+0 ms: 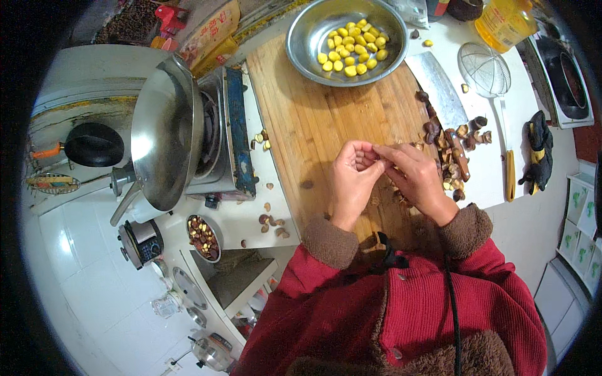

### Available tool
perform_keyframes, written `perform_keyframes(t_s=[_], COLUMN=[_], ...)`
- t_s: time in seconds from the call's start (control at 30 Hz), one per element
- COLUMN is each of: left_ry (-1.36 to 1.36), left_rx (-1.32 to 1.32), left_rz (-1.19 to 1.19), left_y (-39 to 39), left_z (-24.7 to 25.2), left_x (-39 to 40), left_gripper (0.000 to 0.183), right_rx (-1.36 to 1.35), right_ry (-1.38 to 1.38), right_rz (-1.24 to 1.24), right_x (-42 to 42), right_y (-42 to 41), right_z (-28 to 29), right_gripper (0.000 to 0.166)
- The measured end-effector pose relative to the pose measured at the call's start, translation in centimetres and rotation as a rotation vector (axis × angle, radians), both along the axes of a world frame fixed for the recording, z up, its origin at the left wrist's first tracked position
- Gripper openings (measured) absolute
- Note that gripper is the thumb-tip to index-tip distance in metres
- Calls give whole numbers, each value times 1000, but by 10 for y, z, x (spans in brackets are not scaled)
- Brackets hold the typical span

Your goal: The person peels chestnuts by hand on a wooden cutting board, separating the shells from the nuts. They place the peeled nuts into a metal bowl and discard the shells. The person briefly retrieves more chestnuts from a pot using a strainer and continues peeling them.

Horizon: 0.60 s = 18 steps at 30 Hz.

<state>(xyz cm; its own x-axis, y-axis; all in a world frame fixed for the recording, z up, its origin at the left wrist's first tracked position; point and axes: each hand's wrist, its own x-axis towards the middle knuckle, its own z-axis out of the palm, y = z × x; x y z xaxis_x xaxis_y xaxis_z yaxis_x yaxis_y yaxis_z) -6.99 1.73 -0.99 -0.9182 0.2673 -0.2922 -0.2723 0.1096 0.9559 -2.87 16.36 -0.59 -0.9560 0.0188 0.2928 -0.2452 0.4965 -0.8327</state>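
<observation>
Over the wooden cutting board [301,108], my left hand [355,181] and my right hand [416,176] meet at the fingertips. Their fingers are bent together and cover whatever may lie between them. Beyond them a steel bowl [303,51] holds several peeled yellow chestnuts [348,47], resting on the far part of the board. Brown chestnut shells [451,171] are heaped beside my right hand, along the board's right edge. Among the shells lies the wooden handle [457,155] of a cleaver, whose broad blade [437,87] points away from me.
A wire skimmer [484,70] and dark gloves [540,150] lie to the right, below an oil bottle [503,26]. At left, a steel wok [164,136] sits tilted on a gas stove [225,141]. A bowl of unpeeled chestnuts [203,237] stands near a rice cooker [141,242].
</observation>
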Motion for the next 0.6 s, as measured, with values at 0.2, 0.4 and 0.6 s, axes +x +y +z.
perform_keyframes(t_s=[0.2, 0.4, 0.6], left_ry=[-53, 37, 103], left_rx=[84, 72, 84], left_rz=[75, 104, 70], left_y=[4, 6, 7], left_z=[9, 8, 13], left_x=[9, 17, 18], left_gripper=[12, 13, 13], right_rx=[-184, -203, -232], right_ry=[-91, -142, -232], right_rz=[-57, -112, -135], right_x=[1, 4, 9], right_y=[5, 1, 7], right_z=[4, 11, 17], right_gripper=[33, 30, 25])
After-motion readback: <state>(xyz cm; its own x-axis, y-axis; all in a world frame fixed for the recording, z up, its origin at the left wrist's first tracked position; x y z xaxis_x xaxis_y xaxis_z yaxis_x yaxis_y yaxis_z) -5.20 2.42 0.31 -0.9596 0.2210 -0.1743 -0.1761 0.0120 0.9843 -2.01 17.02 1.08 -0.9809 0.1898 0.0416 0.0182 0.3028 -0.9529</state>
